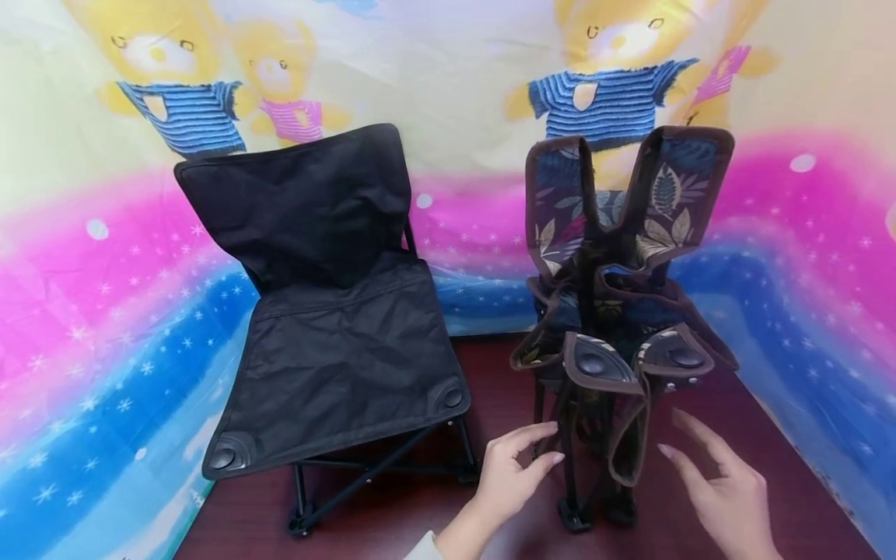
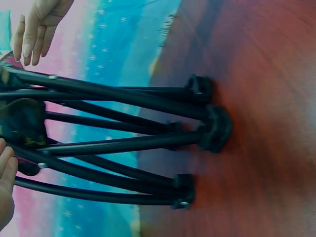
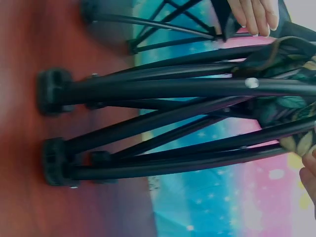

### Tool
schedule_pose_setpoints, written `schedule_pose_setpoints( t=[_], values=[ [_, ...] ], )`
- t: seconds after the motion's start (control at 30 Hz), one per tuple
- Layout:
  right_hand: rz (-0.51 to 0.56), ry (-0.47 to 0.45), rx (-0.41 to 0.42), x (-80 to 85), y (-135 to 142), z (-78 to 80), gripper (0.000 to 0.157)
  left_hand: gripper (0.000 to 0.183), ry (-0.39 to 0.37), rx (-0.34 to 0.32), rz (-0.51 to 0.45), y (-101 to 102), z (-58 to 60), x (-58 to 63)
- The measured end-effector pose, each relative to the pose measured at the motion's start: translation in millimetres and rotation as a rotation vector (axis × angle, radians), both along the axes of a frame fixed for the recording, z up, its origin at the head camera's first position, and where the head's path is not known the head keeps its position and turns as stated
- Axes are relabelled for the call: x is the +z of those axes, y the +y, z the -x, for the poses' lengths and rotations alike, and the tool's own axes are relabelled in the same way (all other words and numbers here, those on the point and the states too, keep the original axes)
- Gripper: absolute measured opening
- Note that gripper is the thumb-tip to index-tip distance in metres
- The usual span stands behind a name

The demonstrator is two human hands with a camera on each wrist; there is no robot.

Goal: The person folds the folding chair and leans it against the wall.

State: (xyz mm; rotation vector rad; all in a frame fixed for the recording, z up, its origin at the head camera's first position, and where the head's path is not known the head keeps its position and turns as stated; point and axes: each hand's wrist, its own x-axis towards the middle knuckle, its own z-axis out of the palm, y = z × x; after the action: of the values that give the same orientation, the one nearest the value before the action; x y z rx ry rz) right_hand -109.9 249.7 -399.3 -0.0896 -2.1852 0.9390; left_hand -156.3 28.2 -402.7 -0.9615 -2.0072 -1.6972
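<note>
A folding chair with dark leaf-patterned fabric [image 1: 689,202] stands upright on the right, its black legs [image 2: 123,143] drawn close together and its seat fabric hanging in folds. My left hand [image 1: 514,470] is at the left side of its front legs, thumb and fingers parted, fingertips right by a leg. On the other side, my right hand [image 1: 724,486] is held apart from the frame, fingers loosely bent and nothing in them. Both hands flank the chair in the right wrist view, where the right hand [image 3: 309,177] is near the lower fabric and the left hand [image 3: 256,15] is opposite.
A black folding chair [image 1: 343,350] stands unfolded to the left, its crossed legs on the dark reddish table [image 1: 770,505]. Behind and around both chairs hangs a colourful cloth [image 1: 469,93] printed with bears and snowflakes. Black plastic feet [image 3: 54,91] end the patterned chair's legs.
</note>
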Motion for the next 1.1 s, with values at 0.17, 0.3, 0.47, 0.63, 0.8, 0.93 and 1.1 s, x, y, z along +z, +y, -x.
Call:
schedule_pose_setpoints(
  t=[0.17, 0.3, 0.47, 0.63, 0.8, 0.93, 1.1],
  values=[
    [-0.016, -0.055, 0.006, -18.6, 0.3, 2.3, 0.039, 0.026, -0.044, -0.01, 0.021, 1.5, -4.1, -8.1],
    [-0.052, -0.108, 0.004, -30.7, 2.0, 1.7, 0.035, 0.025, -0.076, 0.007, 0.032, 2.9, -6.0, -18.5],
    [-0.089, -0.203, 0.002, -42.3, 4.3, 1.8, 0.032, 0.023, -0.065, 0.078, 0.078, 5.1, -6.6, -28.9],
    [-0.071, -0.23, 0.032, -53.8, 5.6, 5.7, 0.03, 0.022, -0.093, 0.114, 0.083, 8.5, -5.0, -40.0],
    [-0.07, -0.311, 0.021, -65.2, 6.6, 8.1, 0.03, 0.023, -0.138, 0.105, 0.083, 16.0, -0.2, -61.3],
    [-0.015, -0.314, 0.038, -102.4, 19.6, 19.4, 0.035, 0.024, -0.213, 0.073, 0.085, 22.1, 5.7, -81.7],
    [0.043, -0.284, 0.047, -185.6, 53.0, 44.2, 0.039, 0.025, -0.271, 0.075, 0.067, 25.9, 10.2, -92.5]
  ],
)
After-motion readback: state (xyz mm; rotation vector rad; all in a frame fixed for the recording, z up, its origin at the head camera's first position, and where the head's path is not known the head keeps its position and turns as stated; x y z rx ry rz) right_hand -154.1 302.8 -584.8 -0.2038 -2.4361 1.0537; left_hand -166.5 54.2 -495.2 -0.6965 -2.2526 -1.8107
